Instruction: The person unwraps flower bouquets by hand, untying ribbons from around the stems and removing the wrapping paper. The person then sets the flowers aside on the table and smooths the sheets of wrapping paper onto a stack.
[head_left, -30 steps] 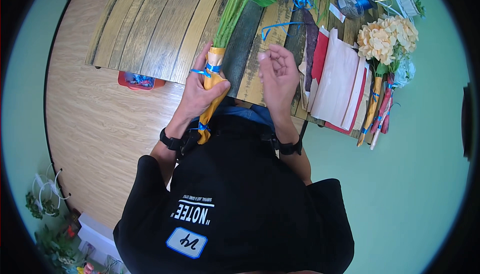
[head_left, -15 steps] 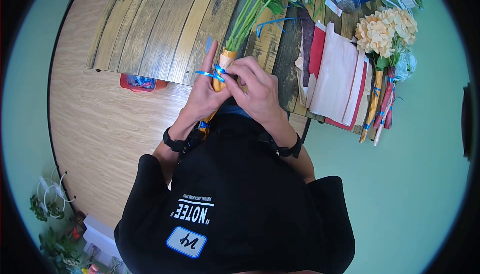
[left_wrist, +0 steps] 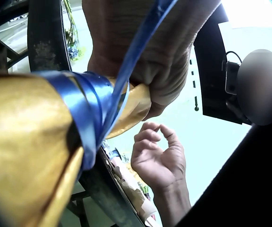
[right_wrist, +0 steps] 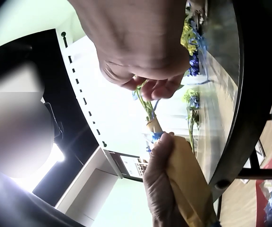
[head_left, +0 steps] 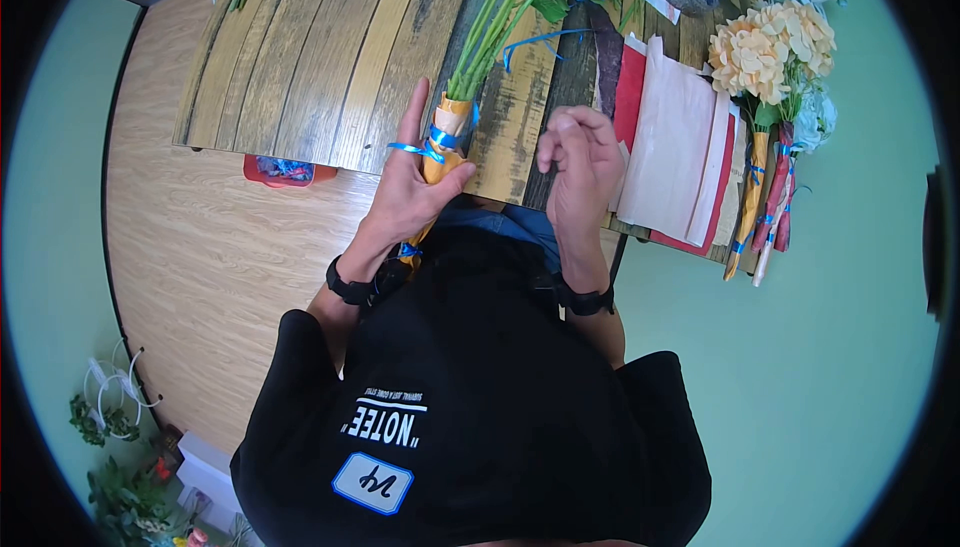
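I have the left hand (head_left: pixel 408 192) gripping the bouquet (head_left: pixel 436 169) by its yellow paper wrap, thumb across it and index finger straight alongside. The right hand (head_left: pixel 584 159) is just to the right of the bouquet, fingers loosely curled, with nothing I can see in it. Blue ribbon (head_left: pixel 443 137) circles the wrap beside my left hand. The bouquet is over the near edge of the surface (head_left: pixel 300 67), its green stems (head_left: pixel 490 37) reaching out above the wood. Right of the bouquet, I see paper sheets (head_left: pixel 672 137), then peach flowers (head_left: pixel 758 57) further off. Left of the bouquet, a red container (head_left: pixel 290 169) shows past the surface's edge.
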`<state>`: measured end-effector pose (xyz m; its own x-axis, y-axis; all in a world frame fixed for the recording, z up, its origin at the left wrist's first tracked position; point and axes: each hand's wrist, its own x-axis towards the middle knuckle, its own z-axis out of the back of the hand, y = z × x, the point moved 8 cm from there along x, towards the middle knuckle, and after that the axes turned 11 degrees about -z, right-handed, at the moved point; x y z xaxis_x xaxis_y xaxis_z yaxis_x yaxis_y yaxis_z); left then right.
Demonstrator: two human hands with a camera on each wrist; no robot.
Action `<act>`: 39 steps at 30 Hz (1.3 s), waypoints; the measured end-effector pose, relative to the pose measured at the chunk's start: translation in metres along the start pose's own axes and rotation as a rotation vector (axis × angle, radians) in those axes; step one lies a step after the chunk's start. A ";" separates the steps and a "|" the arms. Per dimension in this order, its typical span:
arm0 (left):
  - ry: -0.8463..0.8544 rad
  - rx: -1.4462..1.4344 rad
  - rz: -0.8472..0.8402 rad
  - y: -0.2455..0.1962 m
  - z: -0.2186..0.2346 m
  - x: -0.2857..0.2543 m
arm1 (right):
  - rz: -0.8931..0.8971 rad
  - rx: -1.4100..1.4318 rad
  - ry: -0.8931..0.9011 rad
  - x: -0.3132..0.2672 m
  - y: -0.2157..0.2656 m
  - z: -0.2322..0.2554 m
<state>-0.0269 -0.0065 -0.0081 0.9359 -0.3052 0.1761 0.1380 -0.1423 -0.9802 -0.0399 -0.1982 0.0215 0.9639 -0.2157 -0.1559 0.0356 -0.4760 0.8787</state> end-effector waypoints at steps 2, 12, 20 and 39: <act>0.003 0.009 -0.011 -0.001 -0.003 0.002 | 0.141 -0.215 -0.108 -0.010 0.011 0.006; 0.034 0.002 -0.048 -0.003 -0.020 0.005 | 0.229 -0.767 0.070 -0.018 -0.008 -0.048; 0.047 0.072 -0.046 0.003 -0.023 0.005 | 0.323 -0.811 0.103 -0.020 -0.003 -0.051; 0.040 -0.098 0.101 -0.014 -0.020 0.005 | -0.200 0.030 0.006 0.002 -0.021 0.010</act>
<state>-0.0304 -0.0248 0.0087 0.9295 -0.3596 0.0825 0.0097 -0.1997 -0.9798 -0.0407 -0.1971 -0.0012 0.9402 -0.1093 -0.3227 0.2182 -0.5343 0.8167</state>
